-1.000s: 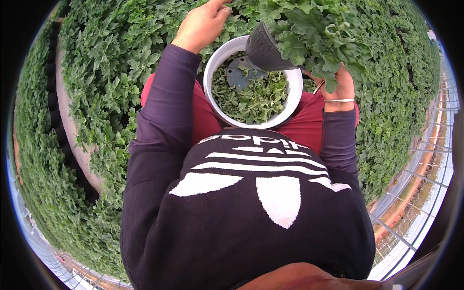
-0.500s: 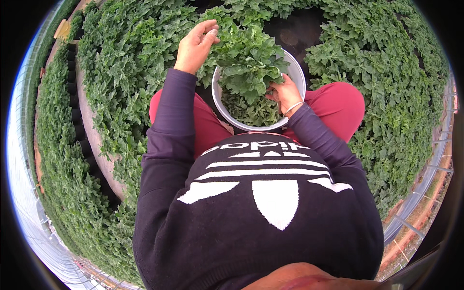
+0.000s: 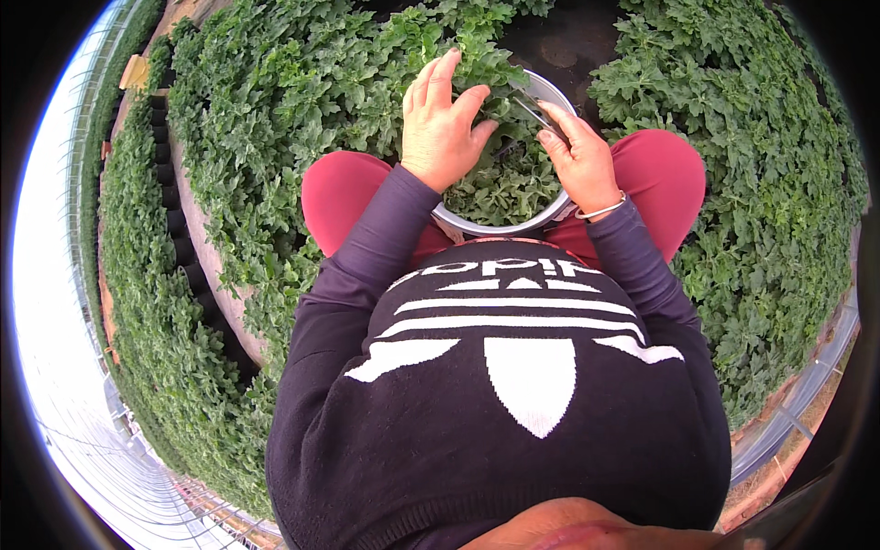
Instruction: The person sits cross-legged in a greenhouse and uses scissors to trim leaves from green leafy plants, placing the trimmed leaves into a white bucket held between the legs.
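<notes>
White bucket: round, pale-rimmed, set between the person's knees just in front of the torso; filled with cut green leafy sprigs; only the near rim and part of the far rim show, the rest covered by leaves and hands

Left hand: back of the hand up, over the left part of the bucket; fingers held close together and reaching forward into the foliage, thumb spread to the right; whether anything is gripped under the palm cannot be told

Right hand: over the right rim of the bucket; fingers curled, forefinger and thumb pinching a thin dark stem or tool that slants up to the left across the leaves; which of the two it is cannot be told

Bracelet: thin, light metal band on the right wrist, just beside the bucket rim

Sweater: dark knit with white stripes and a white leaf-shaped motif, sleeves drawn to both wrists

Trousers: red, both knees bent outward either side of the bucket

Seedling beds: dense low green plants on all sides, left bed edged by a row of dark pots

Dark ground patch: bare, beyond the bucket
</notes>
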Available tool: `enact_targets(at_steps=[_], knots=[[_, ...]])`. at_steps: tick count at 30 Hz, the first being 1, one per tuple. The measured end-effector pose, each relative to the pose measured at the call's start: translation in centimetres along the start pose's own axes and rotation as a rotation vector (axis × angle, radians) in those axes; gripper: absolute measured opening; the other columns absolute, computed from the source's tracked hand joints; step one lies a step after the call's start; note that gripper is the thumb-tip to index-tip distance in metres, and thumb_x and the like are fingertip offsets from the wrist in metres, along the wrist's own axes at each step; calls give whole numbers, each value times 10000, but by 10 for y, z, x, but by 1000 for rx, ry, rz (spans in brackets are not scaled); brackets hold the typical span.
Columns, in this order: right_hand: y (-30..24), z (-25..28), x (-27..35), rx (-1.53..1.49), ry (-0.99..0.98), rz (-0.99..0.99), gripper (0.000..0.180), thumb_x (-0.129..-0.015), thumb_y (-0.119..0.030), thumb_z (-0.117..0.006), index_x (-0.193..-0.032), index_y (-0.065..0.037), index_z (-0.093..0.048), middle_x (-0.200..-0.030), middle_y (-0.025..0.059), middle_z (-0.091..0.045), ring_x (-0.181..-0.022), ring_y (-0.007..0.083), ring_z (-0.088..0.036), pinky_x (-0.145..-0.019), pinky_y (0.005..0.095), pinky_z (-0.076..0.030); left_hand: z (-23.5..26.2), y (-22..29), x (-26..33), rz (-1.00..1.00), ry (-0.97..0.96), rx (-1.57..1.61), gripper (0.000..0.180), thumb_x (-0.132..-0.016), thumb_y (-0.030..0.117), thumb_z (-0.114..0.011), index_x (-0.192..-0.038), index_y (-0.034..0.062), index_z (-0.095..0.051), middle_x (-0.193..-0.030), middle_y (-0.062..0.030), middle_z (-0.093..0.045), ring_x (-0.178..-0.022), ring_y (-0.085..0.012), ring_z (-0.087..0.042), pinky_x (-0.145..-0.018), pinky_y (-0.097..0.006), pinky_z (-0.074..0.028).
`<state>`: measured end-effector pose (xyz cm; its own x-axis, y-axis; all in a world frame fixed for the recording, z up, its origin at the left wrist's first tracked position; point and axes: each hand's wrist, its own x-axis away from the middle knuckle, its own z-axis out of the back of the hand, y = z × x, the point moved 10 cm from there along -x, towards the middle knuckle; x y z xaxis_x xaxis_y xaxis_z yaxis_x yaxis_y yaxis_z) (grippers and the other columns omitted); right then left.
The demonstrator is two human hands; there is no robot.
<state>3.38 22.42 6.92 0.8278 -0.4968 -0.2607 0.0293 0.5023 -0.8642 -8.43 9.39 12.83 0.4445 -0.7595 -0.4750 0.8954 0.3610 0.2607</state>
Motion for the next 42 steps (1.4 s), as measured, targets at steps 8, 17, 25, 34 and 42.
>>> enact_targets(at_steps=[8, 17, 25, 34, 42], knots=[[-29, -4, -1, 317, -190, 106, 288, -962, -259, -614, -1215, -124, -639, -1004, 94, -691, -902, 311, -680, -728, 421, -531, -14, -61, 9, 288, -19, 282, 288, -786, 127, -788, -1053, 37, -723, -1412, -129, -538, -1237, -289, -573, -1020, -382, -482], [-24, -40, -25, 701, -339, 187, 197, -899, -239, -657, -1067, -138, -678, -870, 72, -693, -787, 288, -693, -634, 425, -533, -10, -54, 10, 299, -32, 287, 259, -790, 105, -738, -1035, 27, -705, -1396, -146, -556, -1254, -313, -569, -1045, -388, -463], [-22, -32, -19, 597, -258, 212, 237, -881, -243, -692, -1100, -151, -698, -871, 50, -694, -788, 270, -693, -643, 395, -533, -7, -61, 18, 361, -63, 387, 195, -823, 85, -722, -1017, 94, -719, -1384, -87, -587, -1252, -264, -580, -1066, -377, -446], [-32, -35, -15, 506, -220, 249, 210, -902, -252, -667, -1090, -165, -705, -841, 36, -678, -765, 254, -686, -634, 397, -525, -9, -66, 20, 370, -89, 426, 188, -846, 74, -710, -1032, 94, -732, -1397, -88, -586, -1276, -247, -568, -1075, -373, -440], [-38, -43, -15, 532, -141, 344, 133, -900, -218, -619, -980, -139, -689, -752, 42, -625, -718, 260, -682, -626, 411, -531, -8, -65, 21, 324, -78, 457, 200, -820, 75, -731, -1019, 91, -736, -1389, -95, -586, -1255, -274, -580, -1062, -384, -450]])
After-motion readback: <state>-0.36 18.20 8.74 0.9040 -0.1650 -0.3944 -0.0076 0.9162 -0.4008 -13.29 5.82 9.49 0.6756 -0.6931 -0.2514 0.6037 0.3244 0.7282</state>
